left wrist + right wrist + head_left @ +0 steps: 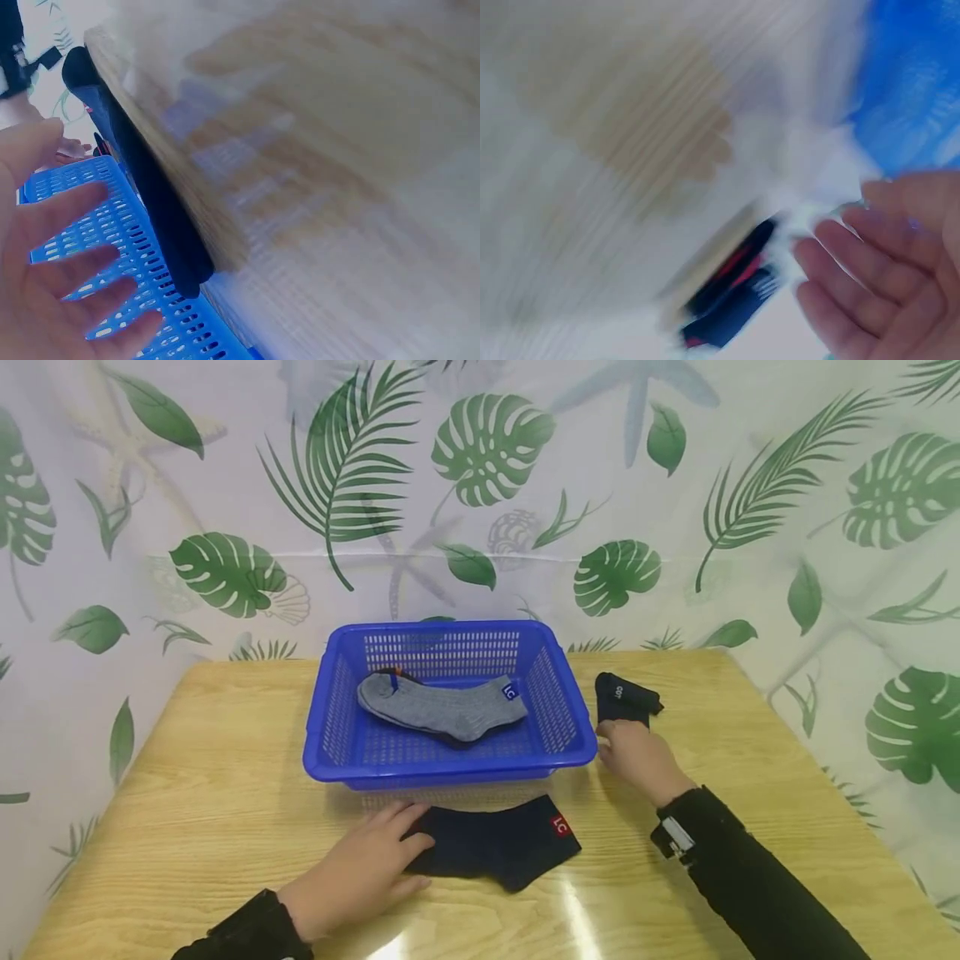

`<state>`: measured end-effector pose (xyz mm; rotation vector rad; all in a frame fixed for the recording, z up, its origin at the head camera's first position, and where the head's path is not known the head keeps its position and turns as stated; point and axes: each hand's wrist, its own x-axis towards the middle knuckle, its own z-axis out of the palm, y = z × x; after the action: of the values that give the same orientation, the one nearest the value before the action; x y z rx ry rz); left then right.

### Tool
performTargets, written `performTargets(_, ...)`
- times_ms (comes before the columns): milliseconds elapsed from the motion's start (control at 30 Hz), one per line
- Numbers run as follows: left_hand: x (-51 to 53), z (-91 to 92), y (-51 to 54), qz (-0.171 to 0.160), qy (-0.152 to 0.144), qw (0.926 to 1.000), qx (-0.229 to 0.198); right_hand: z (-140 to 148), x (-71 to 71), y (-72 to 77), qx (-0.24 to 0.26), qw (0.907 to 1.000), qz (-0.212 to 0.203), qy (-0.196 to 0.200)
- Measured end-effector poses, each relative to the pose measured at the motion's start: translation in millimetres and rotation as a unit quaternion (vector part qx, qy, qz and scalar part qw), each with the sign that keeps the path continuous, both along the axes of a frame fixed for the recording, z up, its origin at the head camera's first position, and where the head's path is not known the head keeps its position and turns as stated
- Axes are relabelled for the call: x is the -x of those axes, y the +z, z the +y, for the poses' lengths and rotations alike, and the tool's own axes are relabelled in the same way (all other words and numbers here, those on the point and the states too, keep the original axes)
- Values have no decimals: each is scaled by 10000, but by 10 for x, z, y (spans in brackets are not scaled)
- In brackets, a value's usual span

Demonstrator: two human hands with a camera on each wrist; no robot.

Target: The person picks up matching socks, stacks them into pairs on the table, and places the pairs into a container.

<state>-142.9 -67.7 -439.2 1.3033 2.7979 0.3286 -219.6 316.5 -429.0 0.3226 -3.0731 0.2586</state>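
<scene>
A dark navy sock (495,843) with a red LC label lies flat in front of the blue basket. At its left end is my left hand (375,860), fingers spread apart; in the left wrist view those fingers (82,262) are extended, with nothing gripped. To the basket's right lies a bent dark sock (626,693) with white lettering, showing some red in the right wrist view. My right hand (641,760) is at its near end in the head view. Seen from the right wrist, the loosely bent fingers (847,285) stand apart from that sock.
The blue plastic basket (450,770) stands at the table's middle. In it lies a grey sock (442,706) with a blue LC label, over darker socks. Wooden tabletop (225,760) extends on both sides. A leaf-patterned cloth (450,585) rises behind the table.
</scene>
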Motion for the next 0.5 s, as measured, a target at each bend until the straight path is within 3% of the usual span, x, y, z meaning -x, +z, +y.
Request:
performTargets(100, -20, 28, -49, 115, -68, 9998, -150, 175, 169, -128, -502, 9969, 386, -458)
performTargets(267, -44, 19, -100, -43, -97, 9998, -169, 314, 265, -255, -576, 9978, -120, -315)
performTargets(500, -42, -5, -95, 53, -172, 9998, -101, 263, 228, -153, -235, 9980, -591, -64)
